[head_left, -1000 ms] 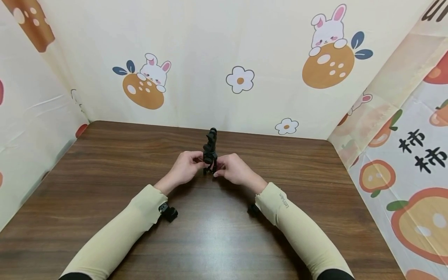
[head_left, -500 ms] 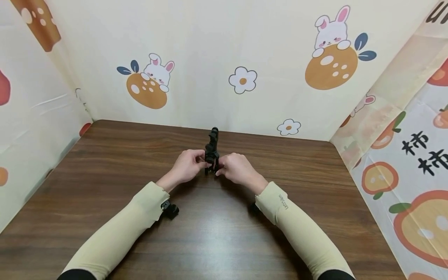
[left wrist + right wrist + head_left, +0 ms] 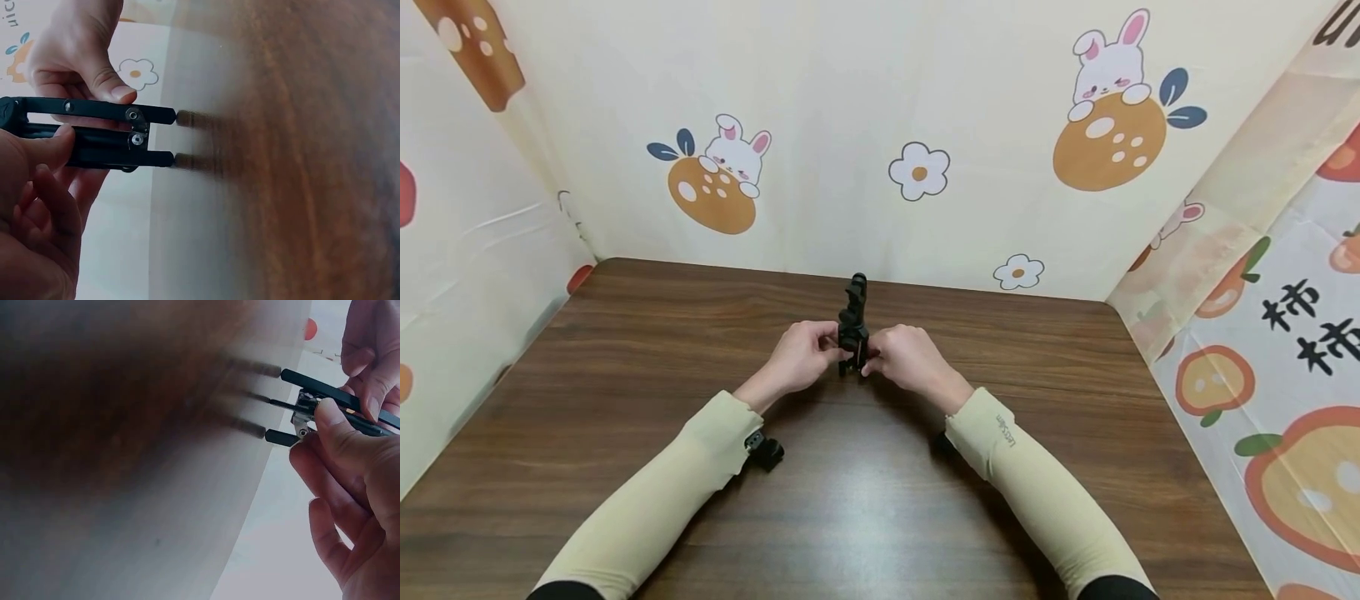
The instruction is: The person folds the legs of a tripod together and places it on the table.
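A small black tripod [image 3: 853, 321] stands upright near the back of the table, its legs drawn close together and feet at the tabletop. My left hand [image 3: 797, 357] holds it from the left, and my right hand [image 3: 908, 358] from the right, both low on the legs. In the left wrist view, my left thumb lies on a black leg [image 3: 159, 159], with metal hinge joints between the legs. The right wrist view shows my right thumb and fingers pinching the legs [image 3: 281, 437] beside the silvery brace [image 3: 304, 400]. The far side of the tripod is hidden.
The brown wood-grain table [image 3: 865, 500] meets a cream curtain [image 3: 835, 100] printed with rabbits and flowers just behind the tripod. Another printed curtain [image 3: 1217, 308] borders the right edge, and a pale one [image 3: 482, 250] the left. Black cameras sit on both wrists, the left one [image 3: 765, 451] showing clearly.
Both hands keep their hold on the tripod legs and hardly move. The tripod stays upright in the same place, while the head view has shifted slightly.
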`<state>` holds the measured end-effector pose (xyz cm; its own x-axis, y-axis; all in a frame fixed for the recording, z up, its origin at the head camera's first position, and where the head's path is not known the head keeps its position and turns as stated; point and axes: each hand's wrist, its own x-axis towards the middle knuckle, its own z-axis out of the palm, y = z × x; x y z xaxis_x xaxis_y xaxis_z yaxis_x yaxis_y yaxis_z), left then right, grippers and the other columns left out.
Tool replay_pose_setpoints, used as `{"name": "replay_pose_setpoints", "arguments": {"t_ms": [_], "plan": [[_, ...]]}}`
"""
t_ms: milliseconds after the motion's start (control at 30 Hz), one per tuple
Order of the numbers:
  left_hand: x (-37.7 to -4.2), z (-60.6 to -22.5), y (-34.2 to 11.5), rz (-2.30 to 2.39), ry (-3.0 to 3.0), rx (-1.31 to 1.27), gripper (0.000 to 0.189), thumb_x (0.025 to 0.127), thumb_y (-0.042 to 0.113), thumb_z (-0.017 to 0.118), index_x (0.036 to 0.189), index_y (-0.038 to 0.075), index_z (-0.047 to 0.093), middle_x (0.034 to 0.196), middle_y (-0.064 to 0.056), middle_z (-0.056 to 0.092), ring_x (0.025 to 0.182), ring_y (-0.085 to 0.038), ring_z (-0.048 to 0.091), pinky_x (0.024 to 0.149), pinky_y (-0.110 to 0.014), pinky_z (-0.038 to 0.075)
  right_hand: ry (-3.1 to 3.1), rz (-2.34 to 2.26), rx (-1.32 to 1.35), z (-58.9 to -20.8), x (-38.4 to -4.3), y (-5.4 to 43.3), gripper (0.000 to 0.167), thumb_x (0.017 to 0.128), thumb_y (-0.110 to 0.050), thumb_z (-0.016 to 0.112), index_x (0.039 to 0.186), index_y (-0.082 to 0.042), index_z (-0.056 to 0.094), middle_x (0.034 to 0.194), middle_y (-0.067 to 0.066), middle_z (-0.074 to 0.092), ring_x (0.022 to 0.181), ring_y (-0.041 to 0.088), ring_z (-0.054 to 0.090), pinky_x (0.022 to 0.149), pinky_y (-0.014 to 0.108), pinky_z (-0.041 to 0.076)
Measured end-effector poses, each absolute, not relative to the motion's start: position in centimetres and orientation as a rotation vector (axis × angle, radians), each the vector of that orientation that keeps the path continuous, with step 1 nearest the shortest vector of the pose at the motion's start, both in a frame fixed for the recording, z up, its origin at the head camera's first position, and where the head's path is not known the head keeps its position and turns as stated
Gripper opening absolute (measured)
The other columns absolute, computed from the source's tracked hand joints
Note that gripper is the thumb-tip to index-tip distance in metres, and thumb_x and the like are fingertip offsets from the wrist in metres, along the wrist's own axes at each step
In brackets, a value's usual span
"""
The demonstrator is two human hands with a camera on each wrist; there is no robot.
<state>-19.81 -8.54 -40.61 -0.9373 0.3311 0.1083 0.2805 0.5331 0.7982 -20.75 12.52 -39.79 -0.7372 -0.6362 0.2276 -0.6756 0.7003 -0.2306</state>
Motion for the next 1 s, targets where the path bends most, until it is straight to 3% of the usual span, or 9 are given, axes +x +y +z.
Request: {"name": "replay_pose_setpoints", "arguments": {"t_ms": [300,500,800,1000], "plan": [[-19.6,-40.5,-9.0,1.454,2.621,0.623,0.004,0.092,0.01,0.073,0.095,0.009,0.075,0.085,0.0,0.072,0.078,-0.016,0.067,0.072,-0.037,0.052,-2.896,0.73,0.896,-40.2,-21.4,12.8,0.039,0.072,-0.038,0.089,0.101,-0.017,0.076,0.092,-0.007,0.074,0.082,0.007,0.068,0.076,0.033,0.054],[-19.7,-41.1,-9.2,1.521,2.582,0.626,0.005,0.092,0.011,0.073,0.097,0.011,0.076,0.092,-0.002,0.073,0.087,-0.017,0.068,0.079,-0.04,0.053,-2.9,1.005,0.833,-40.3,-21.3,13.1,0.039,0.073,-0.029,0.09,0.105,-0.013,0.074,0.096,-0.003,0.073,0.087,0.009,0.068,0.076,0.031,0.054],[-19.7,-41.3,-9.4,1.545,2.533,0.623,0.014,0.093,0.01,0.071,0.107,0.01,0.075,0.103,-0.003,0.072,0.098,-0.022,0.066,0.087,-0.045,0.052,-2.857,1.299,0.89,-40.5,-21.2,13.3,0.051,0.079,-0.018,0.086,0.125,-0.007,0.066,0.113,0.003,0.07,0.1,0.015,0.068,0.083,0.03,0.054],[-19.8,-41.2,-9.6,1.563,2.529,0.593,0.016,0.092,0.008,0.071,0.108,0.01,0.075,0.104,-0.003,0.073,0.1,-0.021,0.066,0.087,-0.044,0.052,-2.823,1.424,0.871,-40.8,-21.4,13.4,0.047,0.082,-0.016,0.084,0.124,-0.009,0.066,0.112,0.001,0.07,0.101,0.015,0.067,0.085,0.031,0.054]]}}
